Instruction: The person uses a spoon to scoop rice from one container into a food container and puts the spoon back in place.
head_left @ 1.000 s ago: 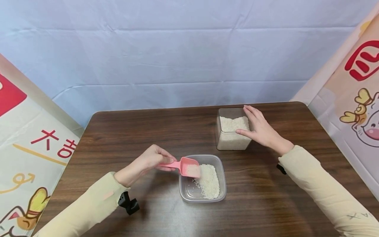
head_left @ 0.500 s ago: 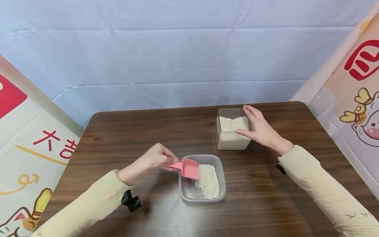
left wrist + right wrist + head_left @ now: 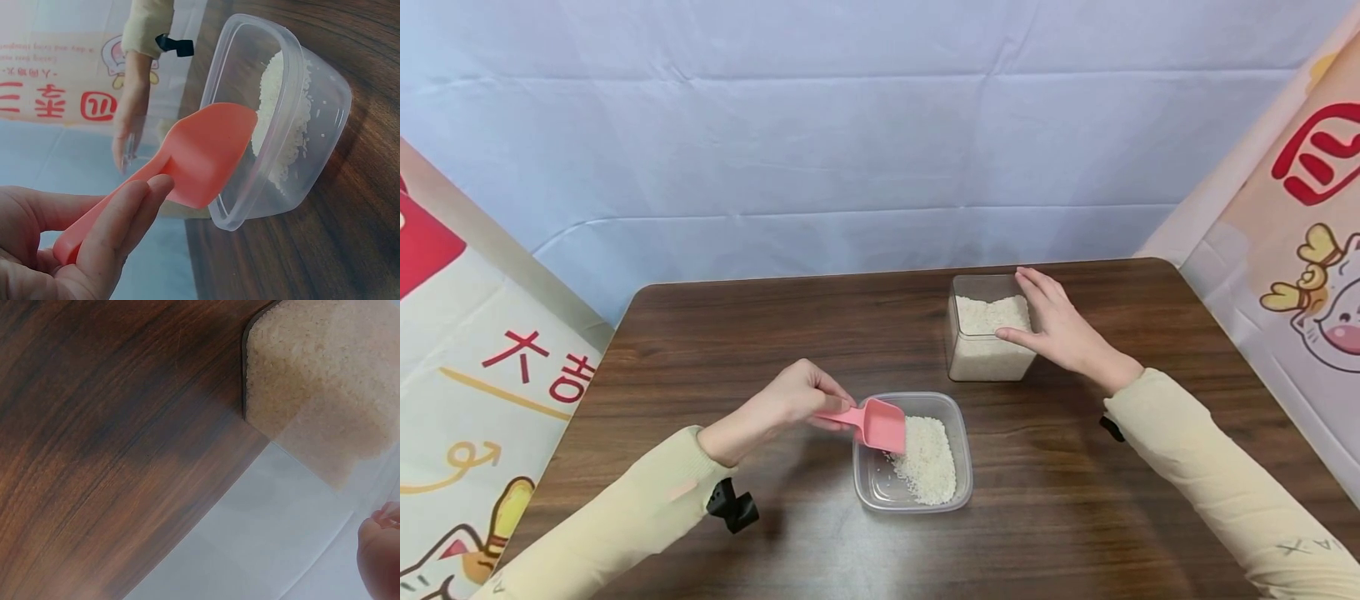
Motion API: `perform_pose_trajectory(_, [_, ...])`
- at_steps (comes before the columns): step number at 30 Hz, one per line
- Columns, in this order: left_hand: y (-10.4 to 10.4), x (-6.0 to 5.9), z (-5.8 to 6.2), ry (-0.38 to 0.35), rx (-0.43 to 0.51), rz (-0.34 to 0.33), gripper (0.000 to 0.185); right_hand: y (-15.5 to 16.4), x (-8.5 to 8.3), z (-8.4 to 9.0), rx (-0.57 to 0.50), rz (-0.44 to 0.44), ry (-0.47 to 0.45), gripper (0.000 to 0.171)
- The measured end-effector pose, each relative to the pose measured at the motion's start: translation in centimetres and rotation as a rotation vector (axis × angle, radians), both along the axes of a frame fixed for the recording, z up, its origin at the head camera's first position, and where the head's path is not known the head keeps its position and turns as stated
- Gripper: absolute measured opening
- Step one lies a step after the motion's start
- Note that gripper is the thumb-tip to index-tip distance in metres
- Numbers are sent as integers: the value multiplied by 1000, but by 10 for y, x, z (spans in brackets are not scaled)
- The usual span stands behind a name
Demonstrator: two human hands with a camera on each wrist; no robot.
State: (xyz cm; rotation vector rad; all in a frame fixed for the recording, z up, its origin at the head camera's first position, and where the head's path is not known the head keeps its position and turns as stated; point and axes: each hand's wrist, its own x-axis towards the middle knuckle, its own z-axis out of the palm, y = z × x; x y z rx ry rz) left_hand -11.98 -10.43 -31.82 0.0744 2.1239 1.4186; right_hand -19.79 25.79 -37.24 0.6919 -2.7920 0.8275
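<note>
My left hand (image 3: 790, 400) pinches the handle of a pink scoop (image 3: 883, 427) between thumb and fingers. The scoop is tilted over the left part of a shallow clear plastic container (image 3: 877, 487), and no rice shows in it. White rice (image 3: 931, 462) lies heaped on the right side of that container. Behind it stands a taller clear square canister (image 3: 988, 286), largely filled with rice. My right hand (image 3: 1063, 333) holds the canister's right side, thumb at the front rim and fingers at the back corner. In the right wrist view only a bit of the hand (image 3: 380, 556) shows.
Both containers stand on a dark wood-grain table (image 3: 737, 333). A pale cloth backdrop (image 3: 850, 167) hangs behind it. Printed banners (image 3: 1315, 283) flank the table on both sides. A black wrist device (image 3: 733, 507) sits on the left sleeve.
The rice seen in the scoop a second ago has gone from it. My left hand and scoop shifted slightly and then stayed nearly still. The right hand has not moved.
</note>
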Motion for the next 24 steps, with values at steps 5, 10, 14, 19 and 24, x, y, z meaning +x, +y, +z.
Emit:
perform_pose_trajectory(5, [0,0,4,5,-5,-4,15,0,1,-1,1,-3,-4,91])
perform_pose_trajectory(10, [2,-1,6,7,3,3,15,0,0,-1,1,0,3,91])
perform_pose_trajectory(14, [3,-2,8,1,8,11,15,0,-1,-1,1,1,9,91])
perform_pose_trajectory(19, [4,-3,11,-8,28,13,16,0,-1,-2,-3,0,12,90])
perform_pose_trajectory(24, [5,-5,14,-4,50,0,17,1,-1,-3,-7,4,19,91])
